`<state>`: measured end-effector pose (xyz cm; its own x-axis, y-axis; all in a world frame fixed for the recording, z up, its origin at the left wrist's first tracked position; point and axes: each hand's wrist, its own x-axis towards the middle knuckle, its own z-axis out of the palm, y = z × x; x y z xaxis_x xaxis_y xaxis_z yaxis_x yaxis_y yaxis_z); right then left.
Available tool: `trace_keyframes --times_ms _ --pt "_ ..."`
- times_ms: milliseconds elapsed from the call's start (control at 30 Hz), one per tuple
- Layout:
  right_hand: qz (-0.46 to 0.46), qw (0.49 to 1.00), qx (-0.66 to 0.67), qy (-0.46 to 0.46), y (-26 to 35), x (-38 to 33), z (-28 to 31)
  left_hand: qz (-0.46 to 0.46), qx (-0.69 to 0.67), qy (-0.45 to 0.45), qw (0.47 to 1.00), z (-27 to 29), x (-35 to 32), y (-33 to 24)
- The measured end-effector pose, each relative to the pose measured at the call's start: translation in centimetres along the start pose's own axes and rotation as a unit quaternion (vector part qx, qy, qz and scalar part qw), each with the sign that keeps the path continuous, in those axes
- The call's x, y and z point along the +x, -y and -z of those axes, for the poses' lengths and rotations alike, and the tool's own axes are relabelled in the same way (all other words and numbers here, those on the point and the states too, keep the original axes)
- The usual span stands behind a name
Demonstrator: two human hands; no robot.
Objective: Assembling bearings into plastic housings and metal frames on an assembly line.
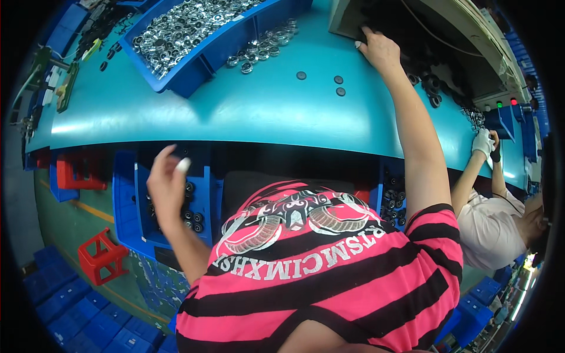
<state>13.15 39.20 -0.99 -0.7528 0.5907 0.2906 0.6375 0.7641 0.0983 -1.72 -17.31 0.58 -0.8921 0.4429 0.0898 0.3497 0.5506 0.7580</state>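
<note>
My left hand (166,183) is over a blue bin (141,176) below the table's front edge, fingers apart and a white cover on one fingertip. Inside that bin lie several dark, round wheel-like parts (188,216). My right arm stretches across the turquoise table. At its end my right hand (382,52) is at the edge of a pale metal housing (347,20) with a dark inside. Its fingers are spread, with a white cover on one tip and nothing visible in them. Three flat black discs (340,92) lie on the table to its left.
A large blue bin (197,70) full of shiny clear-and-black round parts stands at the back left; loose ones (253,54) lie beside it. Black rings (432,88) lie by the housing. A co-worker's gloved hand (482,143) is at right. Red stools (102,257) stand at left.
</note>
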Motion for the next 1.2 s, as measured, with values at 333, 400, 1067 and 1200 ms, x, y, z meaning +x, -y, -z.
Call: trace_keyframes --times_ms 333,400,1067,1200 --pt "0.031 0.702 0.664 0.255 13.1 -5.7 6.5 -0.19 -0.154 0.116 0.963 -12.2 4.6 -11.1" --pt "0.035 0.633 0.71 0.307 15.9 -7.3 8.3 -0.213 -0.151 0.101 0.96 -13.0 4.8 -11.8" --pt "0.224 0.911 0.344 -0.049 18.4 -0.9 -1.5 -0.187 -0.16 -0.006 0.969 -11.7 3.9 -10.0" --pt "0.197 0.911 0.363 -0.013 18.4 -1.1 -1.1 -0.197 -0.153 -0.004 0.968 -12.0 4.0 -9.6"
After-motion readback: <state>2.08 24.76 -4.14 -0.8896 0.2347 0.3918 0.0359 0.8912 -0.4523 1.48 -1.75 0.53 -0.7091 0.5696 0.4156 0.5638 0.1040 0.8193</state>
